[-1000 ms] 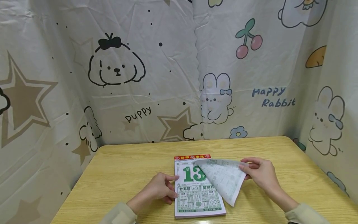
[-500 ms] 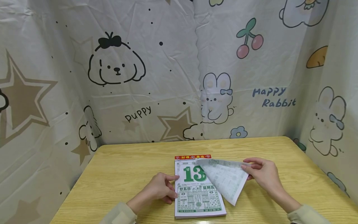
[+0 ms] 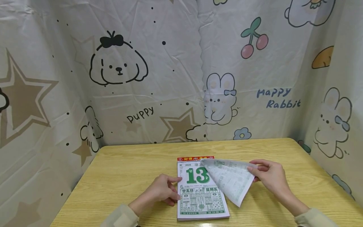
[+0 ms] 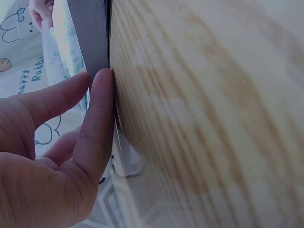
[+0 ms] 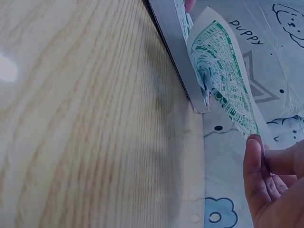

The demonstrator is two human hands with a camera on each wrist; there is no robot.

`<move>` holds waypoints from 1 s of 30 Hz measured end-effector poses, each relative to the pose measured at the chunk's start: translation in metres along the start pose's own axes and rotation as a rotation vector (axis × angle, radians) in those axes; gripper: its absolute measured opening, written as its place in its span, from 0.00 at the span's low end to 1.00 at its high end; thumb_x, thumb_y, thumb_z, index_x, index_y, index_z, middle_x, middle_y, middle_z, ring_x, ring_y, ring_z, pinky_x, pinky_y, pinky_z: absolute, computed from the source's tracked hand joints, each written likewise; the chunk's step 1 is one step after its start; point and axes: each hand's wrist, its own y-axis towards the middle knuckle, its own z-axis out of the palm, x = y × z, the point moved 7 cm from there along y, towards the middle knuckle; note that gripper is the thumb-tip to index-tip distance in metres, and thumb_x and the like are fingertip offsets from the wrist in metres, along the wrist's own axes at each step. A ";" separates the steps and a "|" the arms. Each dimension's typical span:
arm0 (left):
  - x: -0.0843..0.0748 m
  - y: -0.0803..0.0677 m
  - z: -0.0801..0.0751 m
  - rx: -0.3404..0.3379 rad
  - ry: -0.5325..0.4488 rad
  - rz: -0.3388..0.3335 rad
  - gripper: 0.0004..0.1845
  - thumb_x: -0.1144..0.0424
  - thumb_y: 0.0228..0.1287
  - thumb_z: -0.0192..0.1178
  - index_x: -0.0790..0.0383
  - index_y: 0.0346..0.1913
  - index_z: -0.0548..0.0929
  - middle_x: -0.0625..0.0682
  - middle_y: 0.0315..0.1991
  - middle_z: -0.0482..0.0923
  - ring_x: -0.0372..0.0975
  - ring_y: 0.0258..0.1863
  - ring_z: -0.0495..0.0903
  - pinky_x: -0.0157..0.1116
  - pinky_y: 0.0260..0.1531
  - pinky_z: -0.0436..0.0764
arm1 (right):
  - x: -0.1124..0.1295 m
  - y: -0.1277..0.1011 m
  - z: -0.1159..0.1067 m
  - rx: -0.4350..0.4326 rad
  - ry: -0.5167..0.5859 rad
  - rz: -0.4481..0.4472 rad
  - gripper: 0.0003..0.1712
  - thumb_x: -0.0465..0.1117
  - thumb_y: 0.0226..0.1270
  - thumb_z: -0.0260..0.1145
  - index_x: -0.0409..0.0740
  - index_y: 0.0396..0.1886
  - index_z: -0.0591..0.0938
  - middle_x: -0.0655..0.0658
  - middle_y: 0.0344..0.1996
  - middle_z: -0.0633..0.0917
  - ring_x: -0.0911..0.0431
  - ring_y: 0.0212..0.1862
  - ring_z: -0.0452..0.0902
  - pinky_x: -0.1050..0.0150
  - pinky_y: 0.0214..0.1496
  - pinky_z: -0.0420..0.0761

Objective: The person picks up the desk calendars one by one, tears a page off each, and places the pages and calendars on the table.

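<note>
Head view: a person seated at a wooden table (image 3: 127, 170), both hands on a tear-off calendar pad (image 3: 199, 201) lying near the table's front edge, midway between its left and right edges.
Calendar pad: flat on the table, red strip along its far edge, a large green 13 on the exposed page.
Left hand (image 3: 163, 190): rests at the pad's left edge, fingers curled, fingertips pressing on the margin; the left wrist view shows a finger (image 4: 97, 123) laid against the side of the page stack.
Right hand (image 3: 270, 176): thumb and fingers pinched together on the corner of a loose sheet (image 3: 231, 179).
Loose sheet: lifted off the pad and drawn toward the table's right edge, attached at the pad's far edge; the right wrist view shows it curling up, green print on its face (image 5: 223, 76).
Backdrop: a cartoon-print cloth (image 3: 119, 69) with puppy, rabbits, stars and cherries, hung behind the table's far edge and along both sides.
</note>
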 end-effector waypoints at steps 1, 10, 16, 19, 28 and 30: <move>0.000 0.000 0.000 -0.001 0.002 -0.003 0.37 0.80 0.52 0.78 0.65 0.68 0.82 0.59 0.31 0.79 0.43 0.23 0.84 0.41 0.25 0.91 | 0.000 0.000 0.000 0.000 0.000 -0.001 0.22 0.34 0.70 0.75 0.25 0.58 0.83 0.37 0.34 0.90 0.51 0.24 0.86 0.59 0.27 0.90; -0.001 0.004 0.000 -0.007 0.023 -0.003 0.37 0.79 0.51 0.79 0.64 0.68 0.82 0.59 0.31 0.80 0.43 0.22 0.84 0.41 0.25 0.91 | 0.001 0.000 -0.002 -0.007 -0.004 -0.015 0.21 0.34 0.70 0.75 0.25 0.57 0.83 0.36 0.35 0.90 0.51 0.25 0.86 0.58 0.28 0.90; -0.002 0.004 -0.002 0.004 0.026 0.009 0.37 0.79 0.53 0.78 0.64 0.69 0.82 0.60 0.32 0.80 0.43 0.23 0.85 0.41 0.25 0.91 | 0.002 0.000 -0.001 -0.011 0.015 -0.022 0.21 0.34 0.70 0.75 0.25 0.58 0.83 0.37 0.34 0.90 0.50 0.25 0.87 0.58 0.29 0.91; -0.002 0.003 -0.002 0.026 0.031 0.007 0.37 0.78 0.54 0.77 0.65 0.70 0.80 0.60 0.32 0.80 0.44 0.24 0.86 0.41 0.25 0.91 | 0.002 0.000 0.000 0.000 0.027 -0.017 0.22 0.35 0.70 0.75 0.25 0.58 0.83 0.38 0.33 0.90 0.50 0.25 0.86 0.58 0.29 0.91; 0.001 0.001 0.000 0.171 -0.022 0.002 0.37 0.73 0.63 0.74 0.65 0.75 0.75 0.62 0.34 0.83 0.45 0.27 0.87 0.39 0.25 0.91 | 0.000 -0.001 0.002 0.001 0.016 -0.023 0.22 0.34 0.71 0.74 0.24 0.58 0.83 0.36 0.35 0.90 0.51 0.25 0.86 0.59 0.28 0.91; 0.001 0.001 0.000 0.195 -0.039 0.003 0.37 0.72 0.64 0.74 0.66 0.75 0.73 0.62 0.35 0.83 0.45 0.28 0.88 0.40 0.26 0.91 | 0.000 -0.001 0.002 0.001 0.016 -0.029 0.22 0.34 0.71 0.74 0.24 0.58 0.83 0.36 0.35 0.90 0.52 0.26 0.86 0.59 0.29 0.91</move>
